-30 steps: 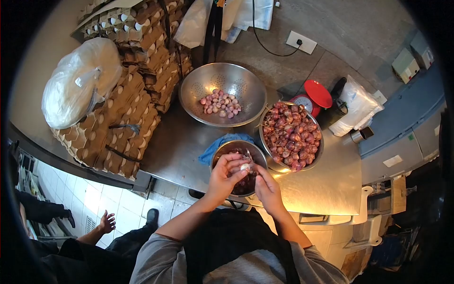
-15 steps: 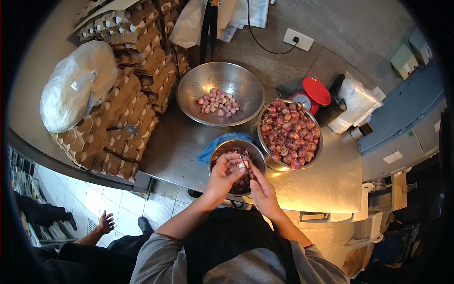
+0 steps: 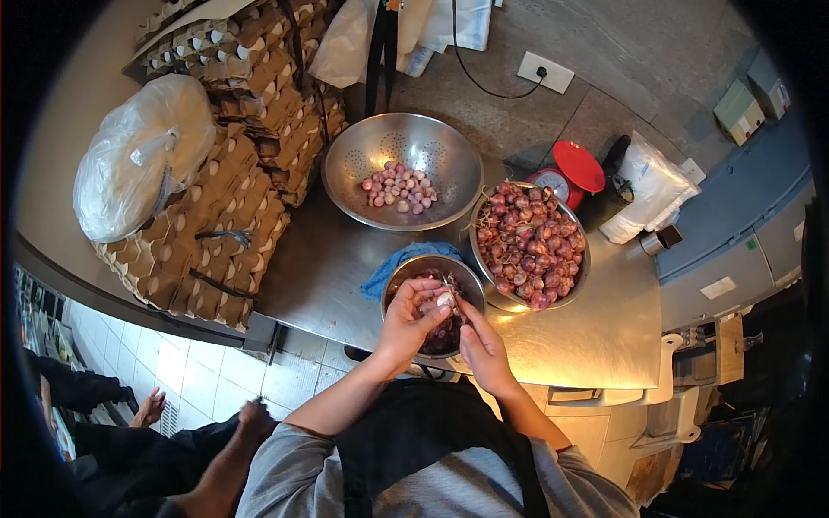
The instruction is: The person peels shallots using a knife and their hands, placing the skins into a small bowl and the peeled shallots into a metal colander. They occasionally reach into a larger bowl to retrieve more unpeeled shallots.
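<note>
Shallot [image 3: 445, 300] between both hands [image 3: 409, 316]

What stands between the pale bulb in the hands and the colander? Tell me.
Nothing tall visibly blocks the pale bulb. Only the far rim of the bowl below it, the blue cloth and the near rim of the colander lie between; a lift would probably clear them.

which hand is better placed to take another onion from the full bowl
Probably the right hand: it is nearer the full bowl, while the left hand holds a pale onion over the smaller bowl.
</note>
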The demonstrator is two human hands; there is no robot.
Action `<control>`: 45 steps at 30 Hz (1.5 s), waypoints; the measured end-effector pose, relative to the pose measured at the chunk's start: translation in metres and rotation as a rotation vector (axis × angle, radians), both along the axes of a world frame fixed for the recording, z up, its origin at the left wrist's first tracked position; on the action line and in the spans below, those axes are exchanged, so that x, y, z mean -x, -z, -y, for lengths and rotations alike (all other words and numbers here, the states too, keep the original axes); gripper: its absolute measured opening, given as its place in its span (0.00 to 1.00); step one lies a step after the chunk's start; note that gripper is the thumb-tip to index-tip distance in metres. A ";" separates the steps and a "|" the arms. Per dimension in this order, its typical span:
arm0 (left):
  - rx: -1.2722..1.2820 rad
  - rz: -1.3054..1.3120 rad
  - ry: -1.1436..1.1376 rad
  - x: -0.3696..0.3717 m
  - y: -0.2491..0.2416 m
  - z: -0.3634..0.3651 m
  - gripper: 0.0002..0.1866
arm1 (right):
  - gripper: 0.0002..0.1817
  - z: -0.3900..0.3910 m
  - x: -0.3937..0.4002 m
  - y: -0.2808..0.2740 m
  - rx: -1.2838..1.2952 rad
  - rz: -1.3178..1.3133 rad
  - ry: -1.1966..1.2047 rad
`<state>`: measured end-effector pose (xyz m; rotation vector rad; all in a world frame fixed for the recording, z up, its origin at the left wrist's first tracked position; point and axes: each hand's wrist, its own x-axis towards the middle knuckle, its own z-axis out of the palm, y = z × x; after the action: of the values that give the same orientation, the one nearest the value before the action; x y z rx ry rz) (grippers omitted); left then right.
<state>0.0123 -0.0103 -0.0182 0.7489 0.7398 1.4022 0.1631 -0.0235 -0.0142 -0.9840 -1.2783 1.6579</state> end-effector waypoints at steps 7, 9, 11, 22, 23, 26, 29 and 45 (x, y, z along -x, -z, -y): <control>0.051 0.133 0.078 -0.001 -0.001 -0.001 0.16 | 0.21 -0.007 -0.007 -0.001 0.035 0.003 0.047; 0.102 0.193 0.124 0.000 -0.005 -0.001 0.15 | 0.21 -0.008 -0.006 0.000 0.027 0.028 0.069; 0.156 0.226 0.144 0.003 -0.002 -0.002 0.14 | 0.21 -0.008 -0.007 -0.001 0.033 0.035 0.072; 0.204 0.291 0.165 0.008 0.008 -0.007 0.15 | 0.22 -0.013 -0.005 -0.001 -0.017 0.077 0.098; 0.201 0.309 0.165 0.008 0.007 -0.007 0.16 | 0.21 -0.014 -0.007 0.000 -0.005 0.069 0.104; 0.201 0.342 0.165 0.009 0.002 -0.007 0.17 | 0.22 -0.017 -0.009 0.000 -0.008 0.052 0.133; 0.224 0.343 0.153 0.009 0.000 -0.006 0.17 | 0.23 -0.015 -0.005 -0.006 -0.078 0.081 0.160; 0.177 0.266 0.096 0.007 -0.001 0.000 0.13 | 0.25 -0.003 0.005 -0.008 -0.700 0.762 0.065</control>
<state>0.0051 -0.0105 -0.0177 0.4438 0.6018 1.2994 0.1577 -0.0209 -0.0065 -1.2065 -2.0896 0.6487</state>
